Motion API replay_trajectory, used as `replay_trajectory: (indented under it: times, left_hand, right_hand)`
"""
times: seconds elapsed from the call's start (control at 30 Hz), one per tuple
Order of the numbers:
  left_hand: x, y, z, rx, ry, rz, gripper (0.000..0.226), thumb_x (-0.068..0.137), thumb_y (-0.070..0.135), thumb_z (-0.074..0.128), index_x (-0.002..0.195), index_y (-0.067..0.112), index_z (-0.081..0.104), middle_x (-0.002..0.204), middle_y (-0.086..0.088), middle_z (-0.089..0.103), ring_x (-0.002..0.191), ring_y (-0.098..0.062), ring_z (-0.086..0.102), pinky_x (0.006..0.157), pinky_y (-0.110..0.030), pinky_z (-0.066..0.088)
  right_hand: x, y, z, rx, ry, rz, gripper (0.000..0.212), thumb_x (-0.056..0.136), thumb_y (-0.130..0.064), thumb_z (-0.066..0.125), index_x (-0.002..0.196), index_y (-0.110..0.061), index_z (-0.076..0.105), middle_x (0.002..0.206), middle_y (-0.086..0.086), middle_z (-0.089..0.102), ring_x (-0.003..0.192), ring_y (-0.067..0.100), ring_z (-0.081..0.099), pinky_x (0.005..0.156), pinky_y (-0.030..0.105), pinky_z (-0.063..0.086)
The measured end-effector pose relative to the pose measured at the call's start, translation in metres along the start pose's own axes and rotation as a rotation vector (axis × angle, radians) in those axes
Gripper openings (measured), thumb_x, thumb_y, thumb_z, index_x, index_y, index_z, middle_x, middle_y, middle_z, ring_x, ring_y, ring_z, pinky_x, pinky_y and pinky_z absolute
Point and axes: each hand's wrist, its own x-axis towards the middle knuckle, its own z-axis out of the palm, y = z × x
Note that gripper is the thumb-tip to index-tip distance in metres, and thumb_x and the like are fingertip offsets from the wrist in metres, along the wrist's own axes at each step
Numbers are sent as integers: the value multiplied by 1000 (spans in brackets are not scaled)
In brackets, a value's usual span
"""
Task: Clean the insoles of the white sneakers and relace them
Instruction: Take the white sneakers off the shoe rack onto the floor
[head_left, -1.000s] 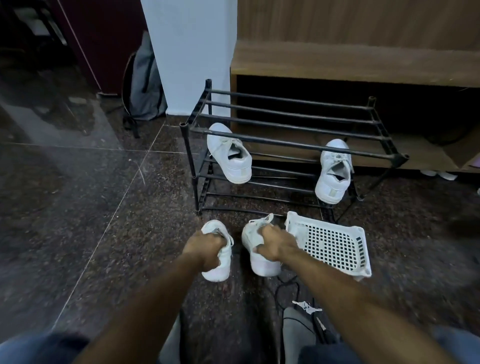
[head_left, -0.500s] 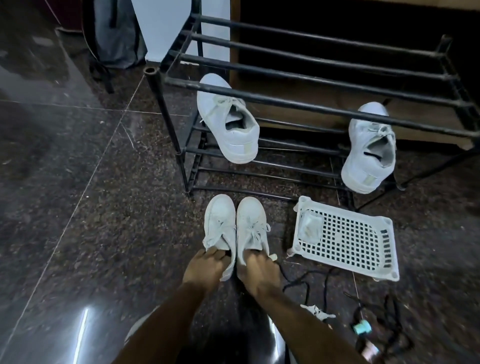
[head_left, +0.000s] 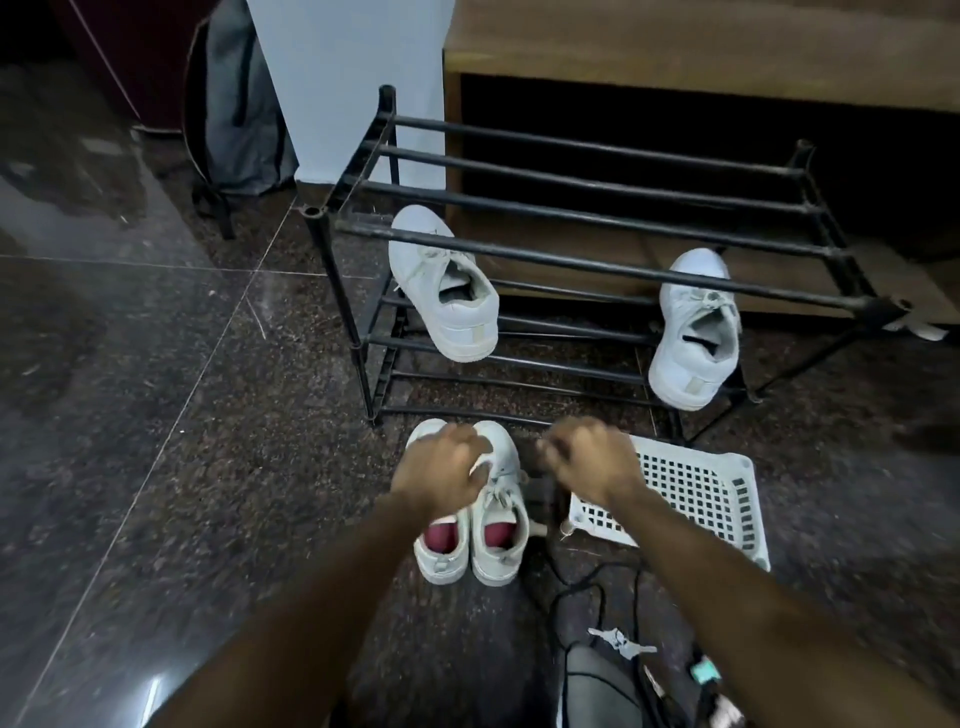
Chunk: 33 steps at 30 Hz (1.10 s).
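On the dark speckled floor (head_left: 218, 467), in the head view, we find the pair of white sneakers (head_left: 470, 540) set side by side just in front of the black metal shoe rack (head_left: 587, 260), heels toward us, red insoles (head_left: 496, 534) showing in both openings. We observe the left hand (head_left: 441, 467) over the toe of the left sneaker, fingers loosely bent; motion blur prevents us from saying whether it touches or grips anything. We observe the right hand (head_left: 589, 457) just right of the pair, over the near corner of the white perforated basket (head_left: 691, 493), fingers curled; we cannot tell whether it holds anything.

We judge the sneakers light, with soft uppers that yield under pressure, so a grip at the heel collar should steady each shoe. We judge the insoles thin and flexible, best pinched at the heel edge and peeled out. The laces (head_left: 498, 491) on the right sneaker appear threaded, limp and easy to snag.

We note two further white sneakers on the rack, one at left (head_left: 447, 291) and one at right (head_left: 693, 332), both well apart from the working pair. Black cables (head_left: 587, 587) lie beside the pair on the near right, with small unidentified items beyond them. A grey backpack (head_left: 239, 109) leans against the wall at far left. We consider the cables and the basket the likeliest obstructions.
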Motion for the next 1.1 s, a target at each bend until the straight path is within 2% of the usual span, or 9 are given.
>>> replay_trajectory:
  times: [0.13, 0.2, 0.3, 0.37, 0.5, 0.57, 0.7, 0.93, 1.1]
  left_hand:
    - [42, 10, -59, 2, 276, 61, 32, 97, 39, 46, 116, 21, 63, 115, 0, 59, 109, -23, 52, 81, -35, 43]
    - [60, 13, -80, 99, 343, 59, 34, 95, 41, 45, 119, 21, 61, 119, 0, 57, 112, -23, 50, 89, -39, 38]
    - [78, 12, -93, 213, 292, -64, 43, 93, 40, 47, 130, 19, 50, 133, -3, 47, 126, -23, 42, 106, -43, 29]
    - [87, 8, -90, 230, 220, -146, 54, 92, 38, 49, 140, 15, 38, 139, -7, 42, 133, -25, 36, 111, -48, 24]
    - [102, 0, -82, 218, 163, -233, 74, 92, 36, 51, 151, 10, 16, 141, -11, 45, 134, -27, 38, 112, -52, 22]
    - [111, -5, -84, 179, 164, -311, 70, 93, 37, 54, 149, 11, 21, 134, -11, 53, 129, -28, 45, 114, -54, 19]
    - [116, -10, -98, 226, 89, -371, 42, 91, 42, 58, 125, 19, 52, 115, -9, 65, 116, -30, 57, 117, -53, 10]
    - [64, 0, -110, 214, 209, -226, 32, 89, 42, 59, 114, 23, 58, 113, -5, 67, 110, -24, 58, 100, -40, 28]
    - [4, 8, -139, 74, 209, -85, 48, 87, 46, 61, 126, 18, 58, 121, -11, 65, 111, -35, 55, 89, -38, 36]
  right_hand:
    - [16, 36, -70, 28, 441, 77, 17, 90, -25, 54, 96, -16, 68, 102, 4, 63, 101, 28, 57, 72, 35, 45]
    - [22, 51, -92, -23, 511, 176, 22, 89, -26, 55, 101, -12, 68, 108, 9, 62, 106, 31, 54, 80, 40, 45]
    - [31, 74, -101, -154, 391, 391, 42, 90, -38, 54, 120, -9, 59, 123, 14, 57, 118, 34, 49, 91, 45, 43]
    - [34, 87, -97, -116, 253, 481, 51, 90, -46, 55, 125, -9, 54, 128, 16, 55, 121, 35, 48, 93, 46, 43]
    - [42, 106, -86, 11, 32, 464, 57, 90, -41, 60, 138, -17, 42, 136, 14, 51, 126, 36, 47, 92, 45, 45]
    - [47, 112, -86, 3, 5, 487, 56, 90, -36, 61, 140, -20, 41, 137, 15, 51, 125, 37, 48, 94, 45, 44]
    - [51, 110, -89, -58, 36, 508, 48, 90, -30, 62, 135, -20, 49, 134, 14, 53, 120, 36, 54, 91, 41, 45]
    - [17, 77, -99, -97, 151, 407, 38, 87, -24, 59, 125, -17, 59, 120, 15, 62, 108, 39, 59, 78, 38, 44]
    - [-15, 37, -148, -28, 185, 248, 36, 83, -37, 65, 109, -12, 66, 110, 16, 64, 100, 37, 60, 71, 33, 41]
